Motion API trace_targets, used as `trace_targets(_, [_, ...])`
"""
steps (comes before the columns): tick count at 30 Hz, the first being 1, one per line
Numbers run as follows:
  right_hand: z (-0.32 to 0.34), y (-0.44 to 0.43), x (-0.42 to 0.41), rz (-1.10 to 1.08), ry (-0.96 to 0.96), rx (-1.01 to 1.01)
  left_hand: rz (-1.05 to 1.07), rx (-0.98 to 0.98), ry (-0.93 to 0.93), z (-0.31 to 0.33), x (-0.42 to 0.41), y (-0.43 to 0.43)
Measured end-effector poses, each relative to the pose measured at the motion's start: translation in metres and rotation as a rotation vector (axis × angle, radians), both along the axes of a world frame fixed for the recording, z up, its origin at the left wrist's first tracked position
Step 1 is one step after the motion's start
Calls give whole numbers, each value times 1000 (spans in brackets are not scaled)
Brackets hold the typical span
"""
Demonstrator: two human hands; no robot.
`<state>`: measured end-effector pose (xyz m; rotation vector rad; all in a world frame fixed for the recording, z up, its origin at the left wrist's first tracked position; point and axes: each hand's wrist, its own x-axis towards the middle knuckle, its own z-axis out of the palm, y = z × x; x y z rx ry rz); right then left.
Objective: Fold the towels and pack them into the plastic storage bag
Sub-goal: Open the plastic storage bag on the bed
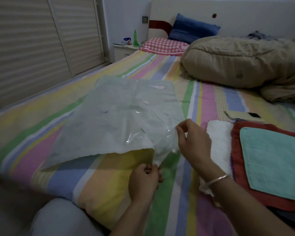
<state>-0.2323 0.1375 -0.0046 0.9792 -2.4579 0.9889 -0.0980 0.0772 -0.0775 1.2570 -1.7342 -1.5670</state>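
Left hand: your left hand (144, 178) is nearest you, low centre, fingers curled and pinching the near lower edge of the plastic storage bag (119, 116) at its mouth.
Right hand: your right hand (192, 142) is just beyond and to the right, thumb and fingertips pinching the upper layer of the bag's mouth; a thin bracelet (216, 180) sits on that wrist.
Bag: translucent, lying flat on the striped bedsheet (32, 133), mouth toward you, closed end pointing away. The mouth is parted only at the right corner. Something white shows through the plastic near that corner; can't tell if it's a towel inside or crumpled film.
Towels: to your right, beside the bag & apart from it, a white towel (220, 142) lies rolled or folded; next to it a teal towel (276, 159) rests flat on top of a red towel (237, 176).
Step in hand: judged as opening the bag's mouth, w/ both hands peeling the layers apart. Packing looks not yet begun, or barely.
Next move: prob. widen the mouth, keep one hand holding it, free the other to reach right for the white towel.
Mid-distance: a phone (243, 114) lies beyond the towels.
Far: a tan duvet (245, 65) is bunched at right; a red checked pillow (163, 46) and a blue pillow (192, 29) sit at the headboard.
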Motion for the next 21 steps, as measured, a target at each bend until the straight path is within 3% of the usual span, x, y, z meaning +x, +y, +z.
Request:
trace_targets(4, [9, 7, 3, 112, 77, 185, 15, -70, -61, 4, 2, 2])
trace_targets(9, [-6, 21, 10, 229, 49, 168, -1, -106, -112, 8, 1, 6])
trace_targets(11, [-10, 24, 13, 260, 72, 167, -9, -13, -52, 14, 1, 5])
trace_targets(14, [-15, 24, 17, 289, 217, 206, 111, 279, 135, 27, -2, -8])
trace_targets(16, [-15, 27, 17, 264, 285, 200, 203, 339, 193, 35, 0, -19])
trace_targets(21, [-9, 24, 22, 158, 382, 172, 293, 41, 175, 41, 12, -27])
